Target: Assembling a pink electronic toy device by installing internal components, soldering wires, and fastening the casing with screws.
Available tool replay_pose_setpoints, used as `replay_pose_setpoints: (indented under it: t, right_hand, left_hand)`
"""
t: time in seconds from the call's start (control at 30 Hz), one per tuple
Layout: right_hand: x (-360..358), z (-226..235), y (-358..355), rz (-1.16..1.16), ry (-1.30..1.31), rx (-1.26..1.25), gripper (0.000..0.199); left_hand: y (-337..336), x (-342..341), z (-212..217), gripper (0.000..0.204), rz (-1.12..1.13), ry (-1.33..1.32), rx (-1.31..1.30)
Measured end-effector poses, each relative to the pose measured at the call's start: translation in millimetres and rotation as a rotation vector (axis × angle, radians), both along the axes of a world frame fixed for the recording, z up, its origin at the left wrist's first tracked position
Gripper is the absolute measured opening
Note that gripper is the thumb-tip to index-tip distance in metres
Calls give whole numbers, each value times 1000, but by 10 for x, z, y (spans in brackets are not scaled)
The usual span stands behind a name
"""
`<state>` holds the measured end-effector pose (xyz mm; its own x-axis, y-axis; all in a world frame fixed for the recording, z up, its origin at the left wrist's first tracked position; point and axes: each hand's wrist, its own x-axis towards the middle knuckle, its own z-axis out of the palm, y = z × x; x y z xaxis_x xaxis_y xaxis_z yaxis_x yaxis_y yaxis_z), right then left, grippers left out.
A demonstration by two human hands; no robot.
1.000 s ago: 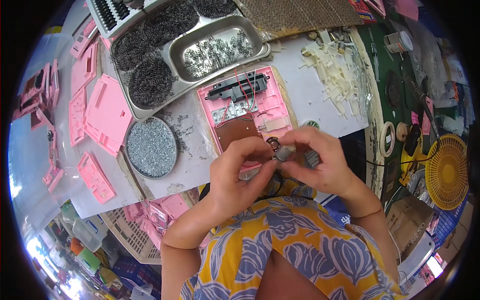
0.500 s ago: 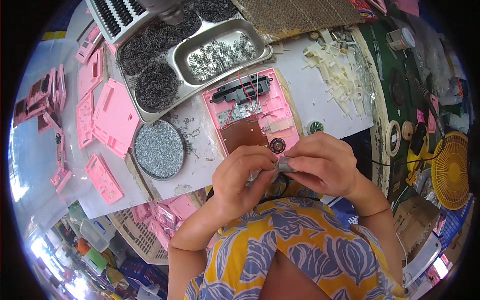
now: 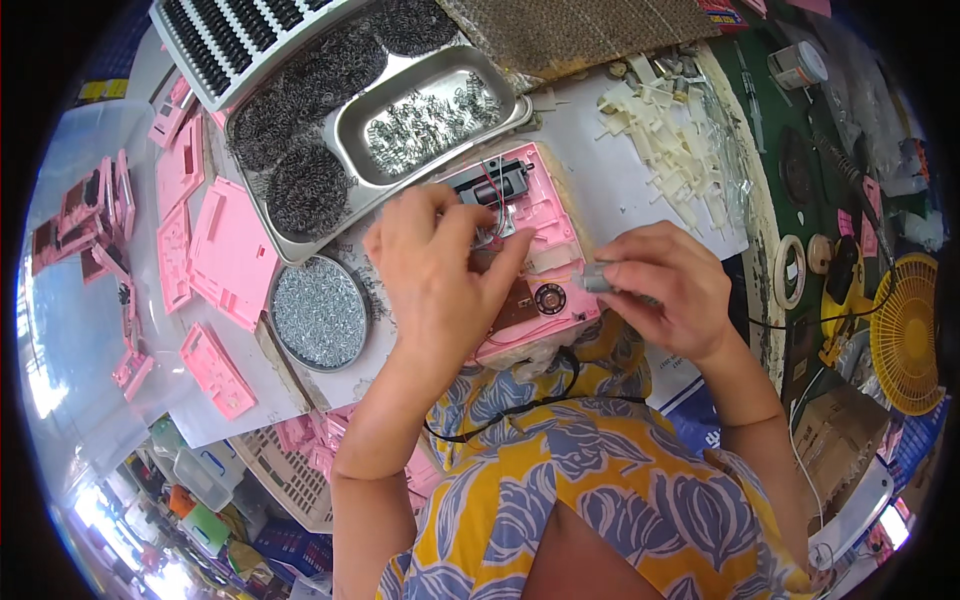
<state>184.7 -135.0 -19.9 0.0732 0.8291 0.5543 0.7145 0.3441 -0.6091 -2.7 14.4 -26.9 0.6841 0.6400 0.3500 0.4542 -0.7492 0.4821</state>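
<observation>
A pink plastic housing (image 3: 553, 215) lies on the table in front of me, with a black mechanism (image 3: 497, 185), red and dark wires, a brown board (image 3: 515, 308) and a round dark part (image 3: 550, 298) inside. Over its left half hovers my left hand (image 3: 432, 255), thumb and fingers apart near the wires; nothing shows in it. At the housing's right edge, my right hand (image 3: 668, 290) pinches a small grey metal cylinder (image 3: 597, 277) that looks like a little motor. The left hand hides part of the mechanism and board.
Beyond the housing, a metal tray (image 3: 292, 240) holds dark springs and shinier springs. A round dish (image 3: 320, 312) of small screws stands left, beside loose pink panels (image 3: 235, 255). Cream plastic parts (image 3: 665, 140) lie at the far right. A tape roll (image 3: 789, 270) and yellow fan (image 3: 905, 330) are farther right.
My left hand has left the cylinder and moved up and left over the housing, its fingers spreading. My right hand, still gripping the cylinder, has moved slightly right and up.
</observation>
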Motion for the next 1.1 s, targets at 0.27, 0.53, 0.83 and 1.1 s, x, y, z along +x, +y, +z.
replay_pose_setpoints:
  t: [0.27,0.53,0.83,1.1]
  right_hand:
    - [147,-267,213,25,97,-66,37]
    - [134,-314,581,-7,-54,-120,28]
    - [41,77,662,-22,-383,-299,18]
    - [-66,222,785,28,-655,-442,21]
  left_hand:
    - [-158,-237,-167,23,-51,-274,-44]
    - [-251,-410,-314,23,58,-373,-179]
    - [-179,-381,-257,21,32,-345,-173]
    - [-165,-384,-272,18,20,-366,-185]
